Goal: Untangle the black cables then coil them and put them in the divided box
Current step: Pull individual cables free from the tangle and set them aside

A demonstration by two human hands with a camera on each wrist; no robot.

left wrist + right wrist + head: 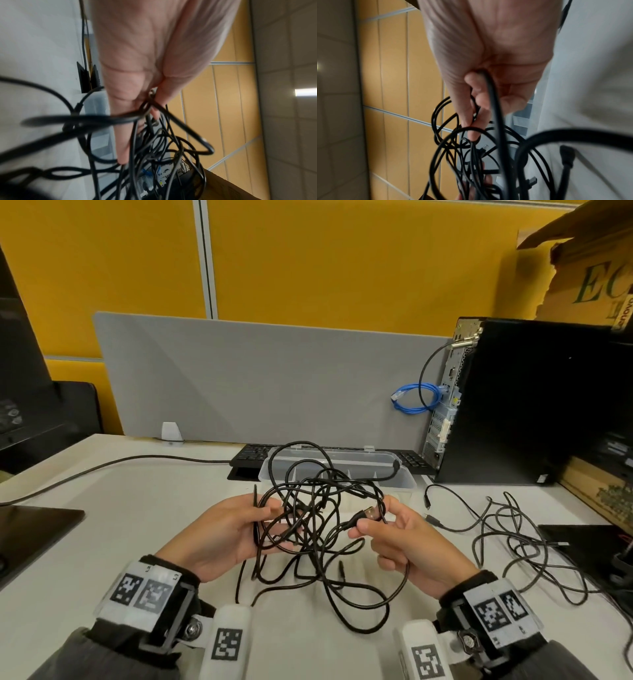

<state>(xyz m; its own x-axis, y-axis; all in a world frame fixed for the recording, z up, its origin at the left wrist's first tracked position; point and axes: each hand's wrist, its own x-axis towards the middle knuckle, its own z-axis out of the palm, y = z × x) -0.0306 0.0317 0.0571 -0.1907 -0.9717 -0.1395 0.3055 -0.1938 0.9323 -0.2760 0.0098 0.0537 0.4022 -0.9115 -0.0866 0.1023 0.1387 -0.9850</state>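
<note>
A tangle of black cables (315, 508) hangs between both hands above the white desk (137, 525), its lower loops trailing on the surface. My left hand (239, 525) grips several strands at the tangle's left side; the left wrist view shows thumb and fingers pinching the cables (150, 108). My right hand (387, 525) pinches a cable just behind a USB plug (369, 512) and holds strands in its curled fingers (477, 94). The clear divided box (404, 477) stands open behind the tangle, partly hidden by it.
More loose black cables (513, 542) sprawl on the desk to the right. A black keyboard (250, 455) lies behind the box, a black computer tower (531, 405) with a blue cable (414, 398) stands at the right. A grey divider panel (257, 378) closes the back.
</note>
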